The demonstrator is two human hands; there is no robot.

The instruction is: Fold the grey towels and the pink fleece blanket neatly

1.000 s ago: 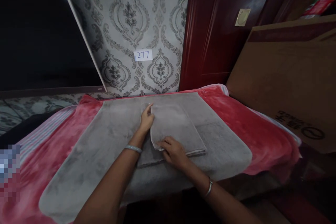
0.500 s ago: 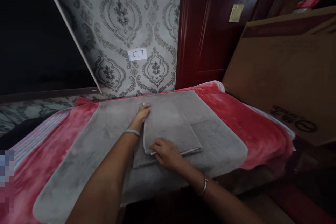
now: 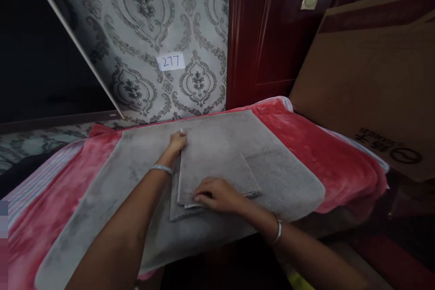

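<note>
A folded grey plush cloth [image 3: 214,158] lies on a larger spread grey plush cloth [image 3: 288,186]. My left hand [image 3: 178,140] is closed on its far left edge, fingers pinching the raised corner. At the near edge, close to the left corner, my right hand [image 3: 215,194] rests with curled fingers against the fabric; the thumb and fingertips meet around the edge layers, though the hold itself is partly hidden. Several layers show along the near and left edges, and a lower folded layer sticks out at the left.
Red plush fabric [image 3: 306,163] lies beneath the grey spread. Behind stand a patterned wall with a paper label [image 3: 171,61] and a dark red door [image 3: 265,31]. A cardboard box [image 3: 370,81] leans at the right, a dark screen [image 3: 50,54] at the left.
The view has shifted a little. My right hand sits slightly farther right from the folded cloth's near left corner, with its fingers more curled. My left hand keeps its hold on the far corner.
</note>
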